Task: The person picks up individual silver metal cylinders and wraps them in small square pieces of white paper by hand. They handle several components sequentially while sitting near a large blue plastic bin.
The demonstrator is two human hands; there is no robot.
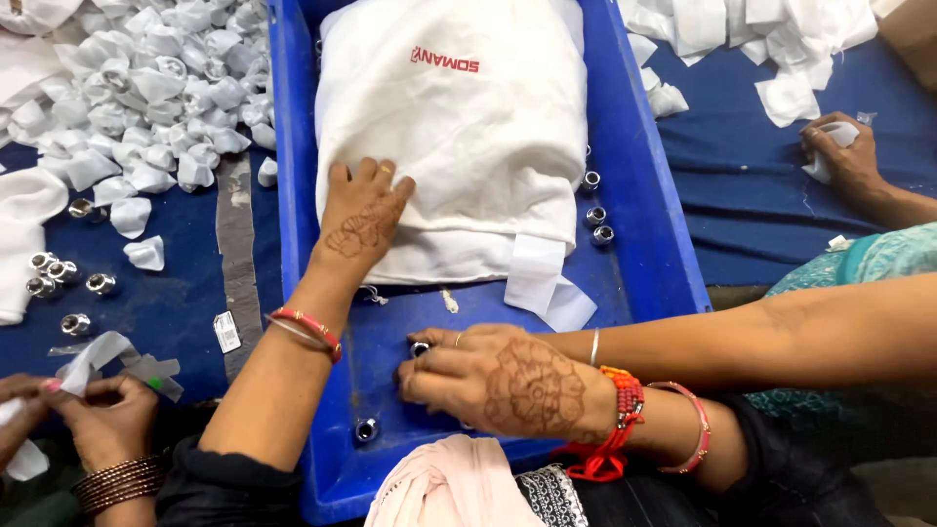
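My left hand (359, 217) lies flat, fingers apart, on the lower edge of a white cloth bag (459, 127) that fills the blue plastic tray (644, 224). My right hand (517, 385), patterned with henna, curls low in the tray with its fingertips closed at a small metal fitting (420, 348). A co-worker's hand (478, 337) with a ring reaches in from the right just behind mine, partly hidden. Another loose fitting (366, 429) lies on the tray floor near the front.
A few metal fittings (595, 215) sit beside the bag, with white paper slips (542, 283) below it. Left of the tray are a heap of white wrapped pieces (156, 88) and bare fittings (59, 273). Other people's hands (98, 400) (839, 156) handle white pieces.
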